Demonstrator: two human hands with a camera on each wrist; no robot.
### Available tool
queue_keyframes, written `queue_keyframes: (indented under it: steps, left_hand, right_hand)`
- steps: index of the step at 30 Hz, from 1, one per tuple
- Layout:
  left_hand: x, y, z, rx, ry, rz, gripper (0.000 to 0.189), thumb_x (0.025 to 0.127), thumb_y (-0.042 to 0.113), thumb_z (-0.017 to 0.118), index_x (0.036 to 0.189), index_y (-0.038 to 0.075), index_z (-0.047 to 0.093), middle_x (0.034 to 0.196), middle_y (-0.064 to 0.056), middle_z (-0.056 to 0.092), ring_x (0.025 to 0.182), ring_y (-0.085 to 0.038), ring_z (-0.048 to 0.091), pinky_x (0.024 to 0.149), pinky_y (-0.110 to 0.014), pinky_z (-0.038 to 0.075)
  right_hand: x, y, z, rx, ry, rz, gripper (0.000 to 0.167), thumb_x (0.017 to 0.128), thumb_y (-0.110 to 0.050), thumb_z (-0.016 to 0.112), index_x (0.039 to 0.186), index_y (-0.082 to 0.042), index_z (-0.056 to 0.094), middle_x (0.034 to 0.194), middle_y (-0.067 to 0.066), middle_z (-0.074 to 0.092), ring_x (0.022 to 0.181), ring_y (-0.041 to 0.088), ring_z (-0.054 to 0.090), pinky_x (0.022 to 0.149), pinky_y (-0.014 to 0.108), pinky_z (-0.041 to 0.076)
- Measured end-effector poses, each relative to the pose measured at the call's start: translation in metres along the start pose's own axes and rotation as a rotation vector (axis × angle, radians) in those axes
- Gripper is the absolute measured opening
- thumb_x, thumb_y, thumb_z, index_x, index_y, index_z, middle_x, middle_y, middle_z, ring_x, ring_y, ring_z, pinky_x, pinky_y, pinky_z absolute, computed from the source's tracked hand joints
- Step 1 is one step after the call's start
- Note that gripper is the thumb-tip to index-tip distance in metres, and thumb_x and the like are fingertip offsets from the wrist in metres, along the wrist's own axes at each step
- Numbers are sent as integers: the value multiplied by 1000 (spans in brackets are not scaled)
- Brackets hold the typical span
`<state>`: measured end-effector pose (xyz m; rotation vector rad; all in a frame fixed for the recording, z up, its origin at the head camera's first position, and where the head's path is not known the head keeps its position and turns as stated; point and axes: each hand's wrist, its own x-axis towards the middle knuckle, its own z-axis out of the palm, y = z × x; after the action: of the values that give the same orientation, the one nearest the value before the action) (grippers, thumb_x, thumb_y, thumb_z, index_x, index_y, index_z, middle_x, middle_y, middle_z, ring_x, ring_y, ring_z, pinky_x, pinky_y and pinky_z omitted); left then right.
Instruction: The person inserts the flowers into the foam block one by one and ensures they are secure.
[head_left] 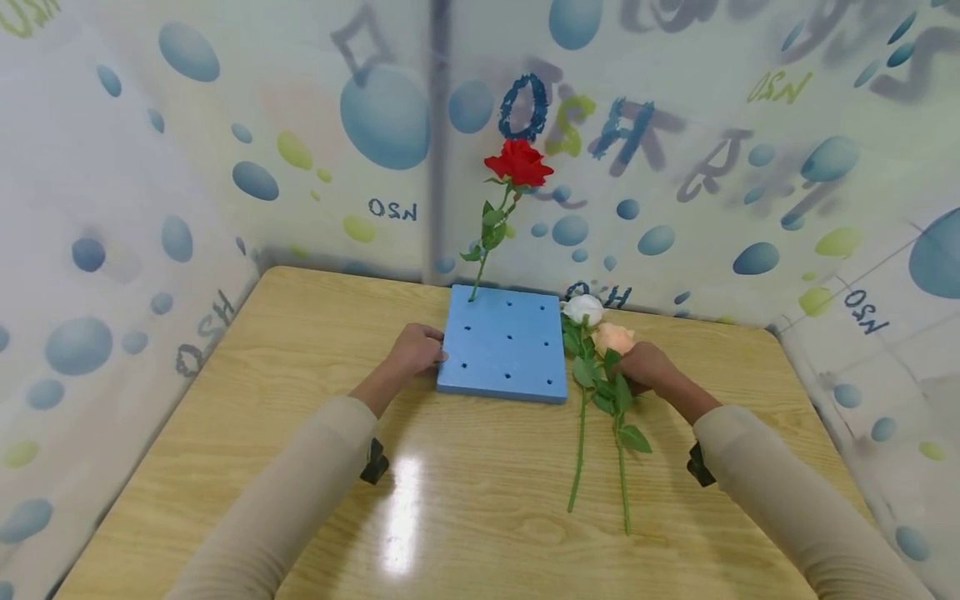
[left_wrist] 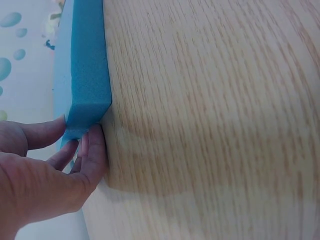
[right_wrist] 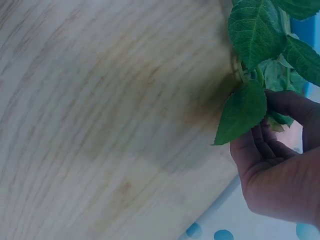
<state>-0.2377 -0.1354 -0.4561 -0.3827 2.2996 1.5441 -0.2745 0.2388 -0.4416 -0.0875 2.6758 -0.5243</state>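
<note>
A blue foam board (head_left: pixel 495 354) with rows of small holes lies on the table. One red rose (head_left: pixel 519 162) stands tilted in a hole at its far left corner. My left hand (head_left: pixel 417 350) holds the board's left edge; in the left wrist view, thumb and fingers (left_wrist: pixel 95 155) pinch the foam side (left_wrist: pixel 90 65). To the right of the board lie a white rose (head_left: pixel 583 310) and a peach rose (head_left: pixel 613 338), side by side with stems toward me. My right hand (head_left: pixel 643 367) pinches the peach rose just below its bloom, its fingertips partly hidden by a leaf (right_wrist: pixel 242 112).
The wooden table (head_left: pixel 480 500) carries the board and the flowers. A patterned wall (head_left: pixel 300 167) rises right behind the table's far edge, with further walls at both sides. The two rose stems lie close together, their leaves overlapping.
</note>
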Motion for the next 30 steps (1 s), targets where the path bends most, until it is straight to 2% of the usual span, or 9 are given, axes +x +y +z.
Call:
queue_keyframes:
  steps: [4,8,13,19,22,24,26,28,30]
  left_hand:
    - [-1,0,-1,-8,-5,-8,44,93,1,54,137,-2,50,134,-19,53,115,-29,57,96,-41,50]
    - [-1,1,-1,-14,-7,-11,44,93,0,54,137,-2,50,135,-20,53,115,-29,57,96,-41,50]
    - [-1,0,-1,-10,-11,-13,45,93,0,53,138,-2,50,136,-20,52,115,-29,57,96,-41,50]
    - [0,0,-2,-21,-6,-23,45,92,0,54,137,-2,50,136,-19,52,114,-29,57,95,-41,51]
    - [1,-1,-2,-27,-8,-17,44,92,-1,54,136,-2,51,134,-20,54,114,-29,58,95,-41,51]
    - [3,-2,-2,-26,-9,-13,44,92,-1,55,135,-2,52,132,-20,55,114,-29,58,95,-41,51]
    - [3,-2,-1,-28,-9,-12,43,92,-2,55,134,-3,52,131,-20,55,114,-29,58,95,-41,51]
    - [3,-1,-1,-27,-9,-10,42,92,-1,56,134,-3,52,131,-20,55,114,-29,58,95,-41,51]
    - [2,0,-1,-29,-10,-8,43,92,-1,56,134,-3,52,132,-20,55,114,-29,58,95,-41,51]
  right_hand:
    - [-2,-1,-6,122,2,56,21,79,-16,67,63,-10,55,57,-4,51,54,10,52,56,24,48]
    - [-6,-2,-14,257,-12,89,20,81,-14,65,66,-11,53,59,-3,54,54,9,56,57,26,52]
    - [-13,-3,-21,251,-13,72,32,82,-16,63,60,-17,39,54,-6,45,53,9,53,58,28,50]
    - [-21,-9,-33,288,10,49,31,82,-18,62,63,-17,38,57,-6,40,57,10,55,61,30,49]
    - [-26,-14,-39,287,18,38,35,85,-19,62,64,-17,33,57,-6,31,54,12,44,61,33,45]
    - [-30,-18,-45,294,24,27,37,87,-19,62,65,-16,31,58,-6,27,56,12,43,60,33,41]
    - [-32,-22,-51,295,31,15,39,88,-19,61,66,-16,29,58,-6,24,58,11,47,60,33,37]
    - [-35,-26,-58,289,45,3,40,89,-20,61,68,-15,27,58,-6,26,64,11,56,60,33,36]
    - [-38,-31,-66,302,67,-13,37,90,-20,60,69,-14,30,59,-6,31,68,14,62,61,32,40]
